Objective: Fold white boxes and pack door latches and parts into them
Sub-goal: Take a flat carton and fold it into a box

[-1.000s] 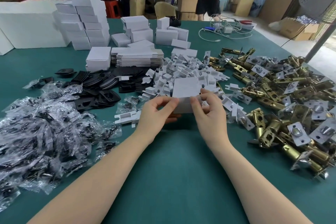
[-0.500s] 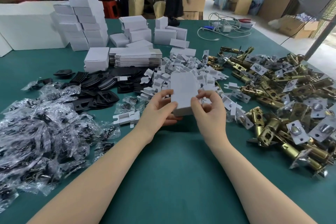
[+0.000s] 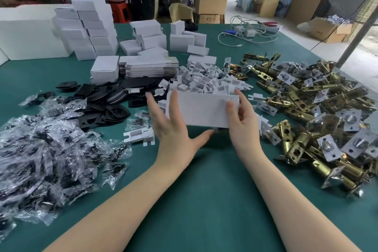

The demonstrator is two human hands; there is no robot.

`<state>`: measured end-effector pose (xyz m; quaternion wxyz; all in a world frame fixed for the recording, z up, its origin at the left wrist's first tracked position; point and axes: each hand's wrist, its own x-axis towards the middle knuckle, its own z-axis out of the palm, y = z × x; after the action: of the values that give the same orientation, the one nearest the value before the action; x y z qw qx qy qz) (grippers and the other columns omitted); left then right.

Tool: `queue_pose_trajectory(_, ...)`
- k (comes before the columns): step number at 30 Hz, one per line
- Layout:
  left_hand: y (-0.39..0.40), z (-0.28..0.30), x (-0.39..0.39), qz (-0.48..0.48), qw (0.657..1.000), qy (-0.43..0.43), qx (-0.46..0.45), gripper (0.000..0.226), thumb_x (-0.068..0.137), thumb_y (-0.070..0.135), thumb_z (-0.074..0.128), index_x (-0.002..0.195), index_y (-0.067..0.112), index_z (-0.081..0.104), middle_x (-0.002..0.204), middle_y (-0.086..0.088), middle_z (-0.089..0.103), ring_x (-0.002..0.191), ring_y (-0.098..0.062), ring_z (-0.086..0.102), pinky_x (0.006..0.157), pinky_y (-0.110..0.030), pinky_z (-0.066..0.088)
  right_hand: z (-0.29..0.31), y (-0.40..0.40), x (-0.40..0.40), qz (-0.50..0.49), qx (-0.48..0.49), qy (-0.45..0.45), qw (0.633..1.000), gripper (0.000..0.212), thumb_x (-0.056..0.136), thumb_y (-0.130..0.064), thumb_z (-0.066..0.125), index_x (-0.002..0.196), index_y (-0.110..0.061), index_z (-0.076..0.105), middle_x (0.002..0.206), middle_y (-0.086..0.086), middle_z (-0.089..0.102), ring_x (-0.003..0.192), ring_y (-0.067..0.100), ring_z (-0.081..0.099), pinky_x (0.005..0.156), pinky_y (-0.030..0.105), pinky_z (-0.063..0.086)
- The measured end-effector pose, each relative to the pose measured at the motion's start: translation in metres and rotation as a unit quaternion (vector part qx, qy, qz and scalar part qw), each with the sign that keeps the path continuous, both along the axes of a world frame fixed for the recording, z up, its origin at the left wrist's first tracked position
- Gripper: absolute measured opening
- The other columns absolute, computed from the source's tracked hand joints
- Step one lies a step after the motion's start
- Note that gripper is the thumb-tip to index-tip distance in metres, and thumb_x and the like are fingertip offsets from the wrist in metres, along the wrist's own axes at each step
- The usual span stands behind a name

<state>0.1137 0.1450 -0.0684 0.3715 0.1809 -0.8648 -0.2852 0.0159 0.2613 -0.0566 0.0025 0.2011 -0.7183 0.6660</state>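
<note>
Head view: white box [image 3: 201, 109] mid-fold, held above the green bench [image 3: 204, 200].
Right hand [image 3: 243, 122] pinches the box's 3 o'clock edge; left hand [image 3: 171, 122], fingers straight, presses its 9 o'clock side. Brass latches [image 3: 319, 108] heaped at 3 o'clock. Risk: the one-sided pinch may let the panel buckle or slip into the white inserts [image 3: 206, 82].

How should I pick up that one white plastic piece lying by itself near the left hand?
Pinch the white plastic piece from above across its long middle bar. It lies flat and alone on the green table, and the small tabs at its ends look too thin for a good grip.
</note>
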Motion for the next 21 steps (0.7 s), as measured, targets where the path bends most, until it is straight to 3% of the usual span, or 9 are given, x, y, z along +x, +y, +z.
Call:
queue_pose_trajectory(2,-0.012,0.006,0.003,0.027,0.983,-0.014,-0.183,0.115,0.064,0.054,0.077,0.153,0.026,0.009,0.160,-0.011,-0.004,0.149,-0.032,-0.003,0.118,-0.049,0.000,0.001,0.002,0.003,0.030,0.040,0.057,0.997,0.045,0.101,-0.034,0.051,0.144,-0.037,0.041,0.098,-0.038,0.057,0.086,-0.019,0.051,0.076,0.003,0.039)
queue_pose_trajectory(3,-0.017,0.008,0.005,0.018,0.971,-0.030,-0.238,0.116,0.061,0.051,0.080,0.153,0.022,0.015,0.160,-0.011,0.012,0.148,-0.030,0.007,0.117,-0.049,0.003,0.000,0.002,0.007,0.041,0.057,0.081,0.994,0.046,0.101,-0.033,0.051,0.146,-0.035,0.040,0.089,-0.039,0.056,0.084,-0.018,0.051,0.073,0.002,0.038)
queue_pose_trajectory(5,-0.018,0.010,0.006,-0.009,0.965,-0.058,-0.255,0.114,0.054,0.046,0.088,0.149,0.019,0.032,0.146,-0.008,0.045,0.139,-0.027,0.035,0.114,-0.047,0.018,0.000,-0.002,0.014,0.057,0.073,0.113,0.989,0.045,0.101,-0.032,0.051,0.143,-0.039,0.037,0.080,-0.034,0.055,0.081,-0.014,0.052,0.073,0.004,0.037)
queue_pose_trajectory(6,-0.016,0.009,0.005,-0.021,0.970,-0.061,-0.233,0.108,0.052,0.045,0.089,0.145,0.017,0.040,0.137,-0.007,0.054,0.130,-0.028,0.045,0.111,-0.048,0.027,0.000,-0.004,0.017,0.064,0.073,0.119,0.988,0.043,0.101,-0.033,0.051,0.140,-0.043,0.036,0.085,-0.032,0.056,0.084,-0.015,0.053,0.076,0.005,0.038)
queue_pose_trajectory(9,-0.014,0.010,0.005,-0.038,0.981,-0.058,-0.181,0.091,0.054,0.043,0.087,0.133,0.012,0.055,0.128,-0.010,0.059,0.116,-0.031,0.057,0.100,-0.050,0.043,0.004,-0.005,0.022,0.073,0.033,0.091,0.993,0.037,0.100,-0.033,0.052,0.129,-0.054,0.040,0.103,-0.029,0.065,0.090,-0.019,0.053,0.081,0.003,0.039)
queue_pose_trajectory(12,-0.019,0.011,0.005,-0.048,0.984,-0.046,-0.164,0.088,0.052,0.038,0.088,0.130,0.010,0.058,0.127,-0.008,0.061,0.114,-0.031,0.059,0.096,-0.047,0.045,0.008,0.000,0.019,0.076,-0.016,0.054,0.995,0.030,0.099,-0.030,0.055,0.121,-0.050,0.055,0.084,-0.017,0.066,0.078,-0.009,0.056,0.072,0.007,0.041)
queue_pose_trajectory(14,-0.019,0.012,0.006,-0.047,0.983,-0.037,-0.174,0.087,0.050,0.036,0.089,0.128,0.010,0.059,0.125,-0.008,0.064,0.111,-0.031,0.061,0.093,-0.045,0.046,0.009,0.000,0.017,0.091,-0.039,0.033,0.995,0.028,0.099,-0.025,0.057,0.118,-0.045,0.059,0.100,-0.028,0.068,0.099,-0.012,0.059,0.082,0.007,0.043)
queue_pose_trajectory(16,-0.019,0.012,0.005,-0.045,0.982,-0.025,-0.181,0.086,0.049,0.035,0.089,0.126,0.010,0.060,0.123,-0.007,0.065,0.108,-0.031,0.063,0.092,-0.046,0.047,0.011,-0.001,0.018,0.095,-0.043,0.028,0.994,0.028,0.099,-0.022,0.056,0.116,-0.045,0.057,0.107,-0.043,0.061,0.113,-0.020,0.051,0.090,0.003,0.039)
queue_pose_trajectory(21,-0.019,0.011,0.004,-0.041,0.982,-0.014,-0.186,0.084,0.048,0.036,0.088,0.124,0.012,0.061,0.120,-0.006,0.067,0.107,-0.031,0.064,0.091,-0.047,0.048,0.012,-0.002,0.019,0.098,-0.049,0.020,0.994,0.027,0.099,-0.024,0.056,0.114,-0.045,0.057,0.106,-0.048,0.058,0.115,-0.023,0.047,0.090,0.000,0.036)
